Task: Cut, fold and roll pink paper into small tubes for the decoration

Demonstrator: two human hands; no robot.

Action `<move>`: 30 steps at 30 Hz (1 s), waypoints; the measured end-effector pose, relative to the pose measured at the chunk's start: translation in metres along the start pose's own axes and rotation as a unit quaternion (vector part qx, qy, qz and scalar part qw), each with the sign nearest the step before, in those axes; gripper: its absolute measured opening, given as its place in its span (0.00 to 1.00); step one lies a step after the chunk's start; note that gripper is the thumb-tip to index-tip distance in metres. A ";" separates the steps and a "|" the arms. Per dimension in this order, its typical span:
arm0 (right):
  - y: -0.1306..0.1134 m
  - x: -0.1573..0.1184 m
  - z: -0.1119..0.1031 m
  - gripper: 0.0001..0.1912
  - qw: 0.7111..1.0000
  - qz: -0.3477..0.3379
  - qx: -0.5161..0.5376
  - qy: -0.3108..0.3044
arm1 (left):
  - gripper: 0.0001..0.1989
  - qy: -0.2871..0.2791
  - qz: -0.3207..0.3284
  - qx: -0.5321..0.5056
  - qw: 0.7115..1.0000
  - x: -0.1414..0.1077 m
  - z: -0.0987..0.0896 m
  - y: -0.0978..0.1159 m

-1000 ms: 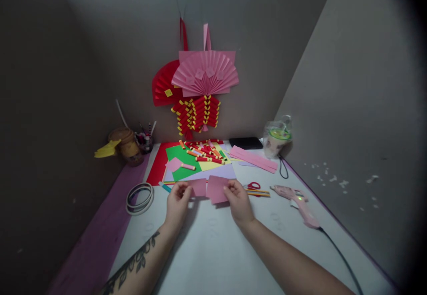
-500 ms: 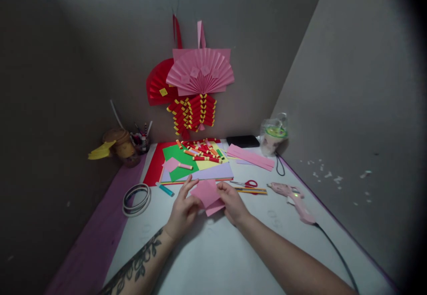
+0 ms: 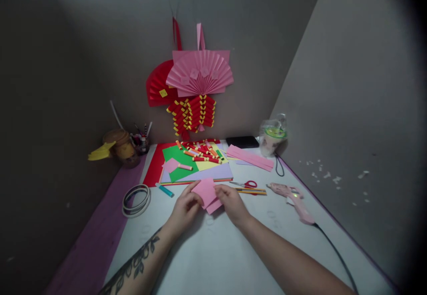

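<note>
Pink paper squares (image 3: 204,191), partly overlapping, are held between my two hands above the white table. My left hand (image 3: 185,205) pinches their left edge, thumb below and fingers above. On the right side, my right hand (image 3: 231,201) grips the paper between thumb and fingers. Just beyond them lie coloured sheets, with a green sheet (image 3: 170,150) on top, a small pink square (image 3: 171,165) and several red paper rolls (image 3: 207,159). Red-handled scissors (image 3: 250,184) rest beyond my right hand.
Tape rolls (image 3: 136,201) and a teal glue stick or marker (image 3: 164,190) lie left. Right are a pink glue gun (image 3: 295,199) with a cord, pencils (image 3: 251,191) and pink strips (image 3: 250,157). Behind stand a wrapped cup (image 3: 272,140) and a brown cup (image 3: 122,146). Paper fans (image 3: 201,73) hang on the wall.
The fingers of my left hand have come down from a raised position onto the pink paper. My right hand still holds its side, and the paper has shifted slightly.
</note>
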State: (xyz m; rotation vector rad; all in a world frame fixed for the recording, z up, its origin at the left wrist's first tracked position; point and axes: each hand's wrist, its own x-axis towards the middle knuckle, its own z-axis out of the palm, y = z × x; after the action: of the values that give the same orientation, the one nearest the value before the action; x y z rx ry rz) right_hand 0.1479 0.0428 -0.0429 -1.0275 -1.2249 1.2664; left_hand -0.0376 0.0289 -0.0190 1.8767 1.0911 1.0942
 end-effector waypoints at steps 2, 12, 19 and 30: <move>-0.002 0.000 0.002 0.17 1.000 0.023 -0.001 -0.013 | 0.10 0.027 -0.011 -0.069 0.997 0.001 0.002 -0.004; 0.005 -0.002 0.005 0.09 0.993 -0.005 -0.116 -0.034 | 0.37 0.048 -0.219 -0.239 0.945 0.004 0.012 0.002; 0.007 0.000 0.005 0.10 0.992 -0.043 -0.119 -0.029 | 0.28 0.087 -0.216 -0.241 0.942 0.008 0.011 0.007; -0.007 -0.004 0.009 0.13 0.991 -0.075 -0.112 -0.020 | 0.30 0.115 -0.225 -0.272 0.929 0.006 0.013 0.006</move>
State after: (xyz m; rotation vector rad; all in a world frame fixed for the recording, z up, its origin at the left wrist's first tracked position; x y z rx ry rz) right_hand 0.1399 0.0379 -0.0356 -1.0510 -1.4718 1.0548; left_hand -0.0224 0.0301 -0.0176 1.0216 1.1259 1.2030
